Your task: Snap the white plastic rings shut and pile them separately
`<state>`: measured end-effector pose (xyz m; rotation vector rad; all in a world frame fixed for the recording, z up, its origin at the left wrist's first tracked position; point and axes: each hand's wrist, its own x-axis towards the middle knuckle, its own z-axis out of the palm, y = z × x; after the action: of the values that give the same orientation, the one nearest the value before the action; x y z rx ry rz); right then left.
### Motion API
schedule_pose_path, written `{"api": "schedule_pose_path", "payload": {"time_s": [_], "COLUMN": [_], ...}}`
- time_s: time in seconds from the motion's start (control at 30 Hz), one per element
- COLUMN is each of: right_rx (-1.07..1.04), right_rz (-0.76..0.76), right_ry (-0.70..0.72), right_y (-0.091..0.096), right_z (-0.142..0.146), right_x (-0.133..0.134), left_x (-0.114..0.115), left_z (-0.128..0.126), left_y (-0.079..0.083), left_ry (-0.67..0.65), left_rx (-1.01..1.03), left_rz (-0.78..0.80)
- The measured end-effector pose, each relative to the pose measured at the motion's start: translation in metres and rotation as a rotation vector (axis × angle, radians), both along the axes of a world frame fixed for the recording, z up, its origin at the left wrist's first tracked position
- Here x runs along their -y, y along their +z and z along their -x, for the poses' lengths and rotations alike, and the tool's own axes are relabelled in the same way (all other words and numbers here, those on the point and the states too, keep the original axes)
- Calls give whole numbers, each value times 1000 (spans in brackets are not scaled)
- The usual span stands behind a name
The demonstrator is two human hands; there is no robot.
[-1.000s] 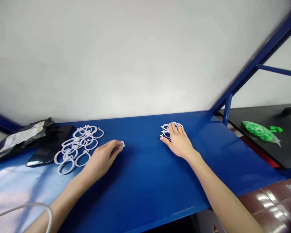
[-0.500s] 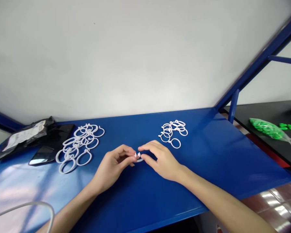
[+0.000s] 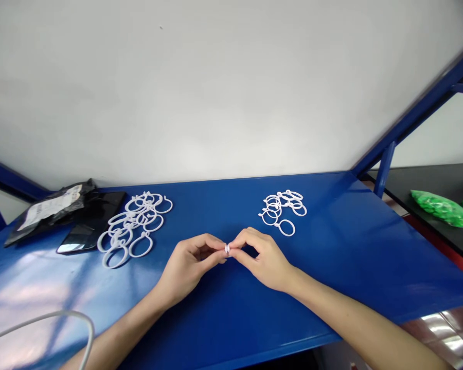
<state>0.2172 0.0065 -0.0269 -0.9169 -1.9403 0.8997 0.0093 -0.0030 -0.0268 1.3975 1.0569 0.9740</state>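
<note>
My left hand (image 3: 187, 264) and my right hand (image 3: 268, 261) meet above the middle of the blue table. Between their fingertips is a small white plastic ring (image 3: 227, 250), with its end tabs close together. Both hands pinch it, thumb against fingers, one from each side. Most of the ring is hidden by the fingers. Similar open white rings (image 3: 141, 245) lie in a loose pile to the left. To the right, a smaller group of white rings (image 3: 286, 227) lies nearer the back edge.
On the left, a black plastic package (image 3: 50, 208) with a white label lies beside a black phone (image 3: 79, 239). A white cable (image 3: 42, 317) curves over the near left corner. Right of the blue frame (image 3: 386, 167), a bag of green pieces (image 3: 443, 209) rests on a black surface.
My right fingertips have closed in on the ring from the right, and its tabs now sit closer together. The whole view has shifted slightly.
</note>
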Motion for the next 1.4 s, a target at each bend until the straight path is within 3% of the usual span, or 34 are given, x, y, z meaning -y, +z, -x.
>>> {"api": "schedule_pose_path", "payload": {"time_s": [0.23,0.4,0.57,0.67,0.8,0.9,0.97,1.07,1.2,1.3,1.4], "right_rx": [-49,11,124,259,451,605,664,586,326,174,119], "right_rz": [51,-18,-127,-302,-452,-446,-425,-389,-131,91,169], "right_ry": [41,87,52,-77,-444,-645,-699,-644,-325,-123,-77], "right_y": [-3,-7,-2,1,4,5,5,6,7,5,2], "right_z": [-3,-6,-4,-15,-52,-78,-84,-71,-30,-6,2], "right_x": [2,0,-10,-21,-42,-55,-58,-51,-26,-9,-3], "left_x": [2,5,-3,-25,-59,-70,-70,-59,-30,-9,1], "left_z": [4,0,7,32,74,89,88,71,34,10,-2], "left_y": [-2,-4,2,-4,-18,-23,-21,-11,2,4,0], "left_ry": [-45,-107,-80,159,469,496,463,393,113,-81,-161], "left_rx": [-130,-238,-474,-768,-1253,-1424,-1406,-1223,-965,-913,-881], "left_rz": [-222,-338,-492,-669,-748,-690,-698,-803,-986,-1100,-1168]}}
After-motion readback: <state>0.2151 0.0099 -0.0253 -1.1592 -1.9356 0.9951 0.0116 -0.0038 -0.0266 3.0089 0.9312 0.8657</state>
